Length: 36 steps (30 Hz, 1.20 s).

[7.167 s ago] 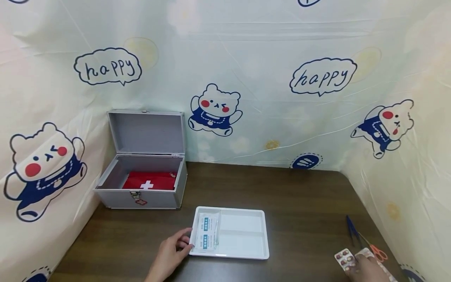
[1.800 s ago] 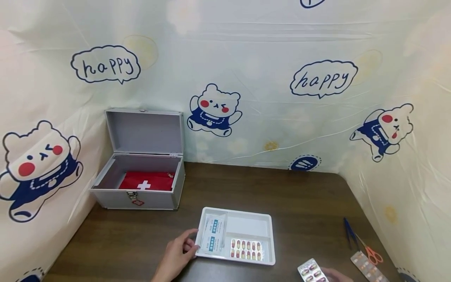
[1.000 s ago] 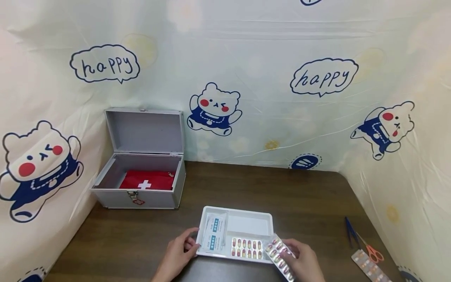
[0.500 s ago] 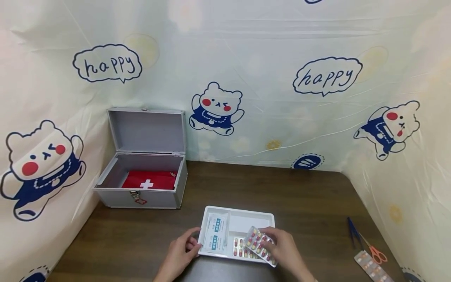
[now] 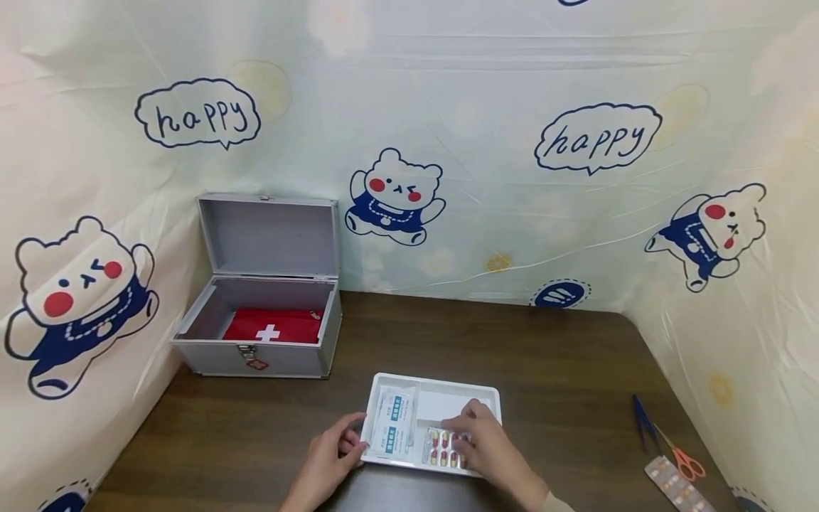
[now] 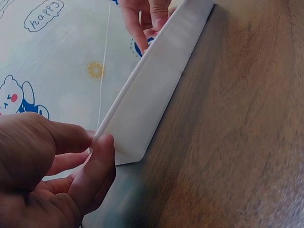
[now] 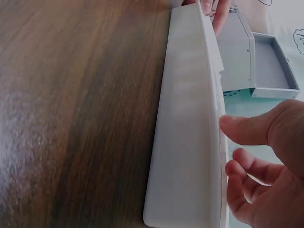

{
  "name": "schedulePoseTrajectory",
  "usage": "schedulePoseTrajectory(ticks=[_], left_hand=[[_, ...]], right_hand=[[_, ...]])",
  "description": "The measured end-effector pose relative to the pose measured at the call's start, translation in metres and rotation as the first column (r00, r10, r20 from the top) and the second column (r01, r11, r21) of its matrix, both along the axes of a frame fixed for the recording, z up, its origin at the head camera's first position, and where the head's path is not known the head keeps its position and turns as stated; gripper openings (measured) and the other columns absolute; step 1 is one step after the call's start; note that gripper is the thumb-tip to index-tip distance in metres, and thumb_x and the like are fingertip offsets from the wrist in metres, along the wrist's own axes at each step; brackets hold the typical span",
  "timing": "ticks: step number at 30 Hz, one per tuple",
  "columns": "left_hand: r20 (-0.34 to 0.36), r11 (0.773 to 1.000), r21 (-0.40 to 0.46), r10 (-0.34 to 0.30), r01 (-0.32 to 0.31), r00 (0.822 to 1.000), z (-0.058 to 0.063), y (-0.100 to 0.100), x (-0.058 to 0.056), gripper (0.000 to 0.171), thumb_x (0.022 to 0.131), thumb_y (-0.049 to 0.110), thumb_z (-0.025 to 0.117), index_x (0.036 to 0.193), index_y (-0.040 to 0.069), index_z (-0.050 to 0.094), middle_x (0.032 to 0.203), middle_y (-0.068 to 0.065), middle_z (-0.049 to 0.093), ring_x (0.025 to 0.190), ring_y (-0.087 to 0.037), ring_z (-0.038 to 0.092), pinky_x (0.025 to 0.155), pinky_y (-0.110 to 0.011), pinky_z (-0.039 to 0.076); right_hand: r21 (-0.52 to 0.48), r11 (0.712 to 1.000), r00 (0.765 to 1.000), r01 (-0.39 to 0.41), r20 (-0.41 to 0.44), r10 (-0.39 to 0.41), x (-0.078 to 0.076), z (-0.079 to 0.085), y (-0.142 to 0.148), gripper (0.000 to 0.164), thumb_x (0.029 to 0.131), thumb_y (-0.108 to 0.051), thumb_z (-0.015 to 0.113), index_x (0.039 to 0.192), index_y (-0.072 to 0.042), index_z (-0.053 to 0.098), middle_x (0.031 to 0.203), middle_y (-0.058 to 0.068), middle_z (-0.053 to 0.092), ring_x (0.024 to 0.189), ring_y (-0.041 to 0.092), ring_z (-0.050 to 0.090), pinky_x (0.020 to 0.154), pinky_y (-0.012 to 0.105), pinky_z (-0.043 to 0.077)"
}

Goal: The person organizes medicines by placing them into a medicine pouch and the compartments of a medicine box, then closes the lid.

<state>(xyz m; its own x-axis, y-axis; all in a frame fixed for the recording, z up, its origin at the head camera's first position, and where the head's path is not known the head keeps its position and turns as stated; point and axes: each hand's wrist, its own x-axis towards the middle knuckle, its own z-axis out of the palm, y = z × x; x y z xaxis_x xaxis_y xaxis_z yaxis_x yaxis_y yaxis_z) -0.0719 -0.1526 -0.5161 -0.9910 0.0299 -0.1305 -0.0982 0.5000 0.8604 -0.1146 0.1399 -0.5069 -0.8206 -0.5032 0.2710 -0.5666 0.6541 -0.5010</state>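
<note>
Looks like a sheeted-off tabletop nook, can't tell if it's in a home or studio: a creased, shiny backdrop (image 5: 486, 78) with cartoon bears (image 5: 387, 215) and "happy" bubbles (image 5: 198, 114) wraps the upper frame and sides, right behind a dark wood-grain table (image 5: 461, 341).

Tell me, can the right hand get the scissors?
Probably yes: the right hand is over the pills in the tray, but the scissors lie off to its right, handles showing, with nothing tall between.
</note>
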Motion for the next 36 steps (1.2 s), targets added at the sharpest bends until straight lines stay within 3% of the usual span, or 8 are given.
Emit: schedulePoseTrajectory(ticks=[5,12,20,25,28,31,34,36], left_hand=[[-0.009,1.000,0.001,0.001,-0.001,1.000,0.000,-0.001,0.000,0.044,0.087,0.000,0.072,0.128,-0.002,0.058,0.081,-0.003,0.061,0.065,-0.006,0.060,0.058,-0.020,0.052],[-0.040,1.000,-0.014,0.019,-0.019,0.999,0.002,-0.002,-0.001,0.043,0.086,-0.001,0.072,0.127,-0.001,0.059,0.081,-0.002,0.060,0.064,-0.003,0.058,0.057,-0.020,0.051],[-0.012,0.999,-0.004,0.034,-0.034,0.999,0.006,-0.006,-0.001,0.045,0.086,-0.001,0.072,0.129,-0.002,0.058,0.082,-0.003,0.060,0.065,-0.007,0.060,0.058,-0.020,0.052],[-0.009,1.000,-0.007,0.020,-0.020,1.000,0.005,-0.006,-0.001,0.045,0.086,0.001,0.072,0.129,-0.002,0.058,0.082,-0.003,0.060,0.066,-0.008,0.060,0.058,-0.020,0.052],[0.005,1.000,-0.002,-0.010,0.010,1.000,0.003,-0.005,-0.001,0.046,0.087,0.002,0.073,0.130,-0.003,0.057,0.083,-0.003,0.060,0.067,-0.008,0.060,0.058,-0.020,0.052],[0.022,1.000,0.010,-0.027,0.027,0.999,0.002,-0.004,-0.001,0.047,0.087,0.003,0.073,0.131,-0.003,0.056,0.083,-0.003,0.060,0.067,-0.010,0.060,0.058,-0.020,0.051],[0.020,1.000,0.010,-0.017,0.017,1.000,0.002,-0.002,-0.001,0.047,0.086,0.002,0.073,0.130,-0.003,0.057,0.083,-0.003,0.060,0.067,-0.011,0.061,0.057,-0.020,0.052],[0.020,1.000,0.004,-0.012,0.012,1.000,0.002,-0.002,-0.001,0.047,0.087,0.002,0.073,0.130,-0.003,0.057,0.083,-0.003,0.059,0.067,-0.011,0.060,0.057,-0.020,0.051]], right_hand=[[0.016,0.999,0.999,0.035,-0.037,-0.035,0.001,0.001,0.000,0.024,0.075,0.000,0.079,0.096,-0.012,0.077,0.091,-0.006,0.055,0.086,0.007,0.049,0.073,0.023,0.046],[-0.039,0.991,0.986,0.124,-0.104,-0.128,0.007,0.001,0.010,0.023,0.072,-0.002,0.082,0.091,-0.013,0.076,0.093,-0.008,0.057,0.085,0.005,0.054,0.073,0.026,0.050],[-0.091,0.976,0.968,0.197,-0.138,-0.208,0.015,0.003,0.045,0.032,0.068,0.004,0.084,0.091,-0.015,0.073,0.094,-0.011,0.060,0.085,0.006,0.060,0.075,0.029,0.054],[-0.064,0.967,0.916,0.246,-0.311,-0.253,0.020,-0.008,0.092,0.041,0.058,0.004,0.087,0.092,-0.014,0.072,0.095,-0.004,0.067,0.084,0.014,0.066,0.074,0.031,0.055],[-0.034,0.948,0.888,0.315,-0.343,-0.307,0.028,-0.019,0.127,0.043,0.056,0.003,0.087,0.092,-0.014,0.072,0.094,0.000,0.069,0.081,0.017,0.067,0.067,0.032,0.054],[0.020,0.918,0.877,0.396,-0.306,-0.371,0.039,-0.024,0.162,0.039,0.058,0.000,0.086,0.092,-0.014,0.071,0.092,0.004,0.069,0.079,0.011,0.065,0.062,0.030,0.053],[0.052,0.912,0.868,0.407,-0.334,-0.368,0.042,-0.030,0.201,0.031,0.062,-0.007,0.086,0.089,-0.010,0.070,0.088,0.008,0.068,0.078,0.009,0.062,0.064,0.023,0.049],[0.138,0.894,0.895,0.426,-0.206,-0.395,0.039,-0.034,0.233,0.028,0.071,-0.010,0.083,0.094,-0.005,0.070,0.091,0.013,0.069,0.083,0.013,0.064,0.069,0.025,0.050]])
